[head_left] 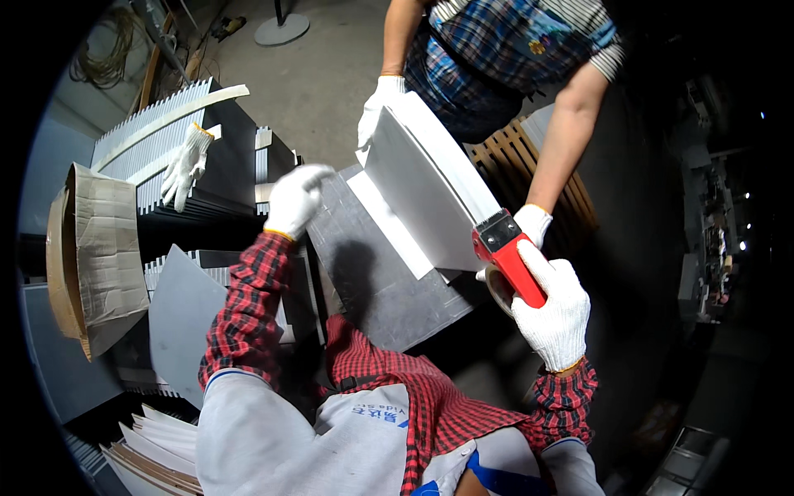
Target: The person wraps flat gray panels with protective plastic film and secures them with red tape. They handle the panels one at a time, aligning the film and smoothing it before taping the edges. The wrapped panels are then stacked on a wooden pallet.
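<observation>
In my right hand [556, 318], white-gloved, is a red tape dispenser [521, 269] with a tape roll. Its black head meets the near end of the pale strip along the top edge of a stack of flat grey panels [422, 178]. The panels stand on edge on a grey table [364, 256]. Left of them my left hand [296, 201], also gloved, hovers with fingers curled, slightly blurred, and nothing visible in it. Across the table a co-worker's gloved hands [380, 107] steady both ends of the stack. A white sheet [393, 223] lies beside the panels' base.
Racked grey panels [223, 140] stand at left with a loose white glove [188, 165] on them. Nearer are an opened cardboard box [103, 256] and leaning sheets [186, 306]. A slatted wooden pallet [538, 169] lies behind the co-worker. A round metal base [281, 31] stands on the floor.
</observation>
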Available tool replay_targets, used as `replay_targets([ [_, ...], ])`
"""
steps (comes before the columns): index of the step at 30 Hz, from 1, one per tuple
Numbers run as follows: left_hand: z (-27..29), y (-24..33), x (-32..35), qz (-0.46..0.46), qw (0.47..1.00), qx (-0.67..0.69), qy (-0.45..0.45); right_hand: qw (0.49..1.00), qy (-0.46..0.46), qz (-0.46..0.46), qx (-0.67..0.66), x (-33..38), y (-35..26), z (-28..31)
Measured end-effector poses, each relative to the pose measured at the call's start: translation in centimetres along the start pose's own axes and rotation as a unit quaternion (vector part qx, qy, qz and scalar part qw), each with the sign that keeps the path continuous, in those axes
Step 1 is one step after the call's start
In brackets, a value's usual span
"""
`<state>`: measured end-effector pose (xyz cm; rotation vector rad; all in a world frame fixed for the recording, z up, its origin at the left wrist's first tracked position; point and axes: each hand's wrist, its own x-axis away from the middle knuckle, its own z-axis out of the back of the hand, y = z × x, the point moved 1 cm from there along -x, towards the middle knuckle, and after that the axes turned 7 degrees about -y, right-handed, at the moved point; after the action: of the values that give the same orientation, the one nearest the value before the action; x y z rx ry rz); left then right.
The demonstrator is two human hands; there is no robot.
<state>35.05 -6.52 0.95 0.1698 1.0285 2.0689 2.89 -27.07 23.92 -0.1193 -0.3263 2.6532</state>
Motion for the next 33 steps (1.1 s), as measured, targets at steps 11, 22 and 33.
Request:
replay_targets([
  [11,-0.8,20.4,-9.3,-0.376,0.862,-0.270,-0.207,1.000,0.021,0.005,-0.020,6.1,6.2,-0.2],
  [22,-8.2,19.8,-8.5,-0.348,0.834,-0.285,-0.319,0.997,0.033,-0.002,-0.064,10.8,13.0,-4.6],
  [33,-11.6,23.7,-3.5,-0.226,0.914,-0.188,-0.280,0.995,-0.079,-0.017,0.065,11.6,13.0,-6.3],
])
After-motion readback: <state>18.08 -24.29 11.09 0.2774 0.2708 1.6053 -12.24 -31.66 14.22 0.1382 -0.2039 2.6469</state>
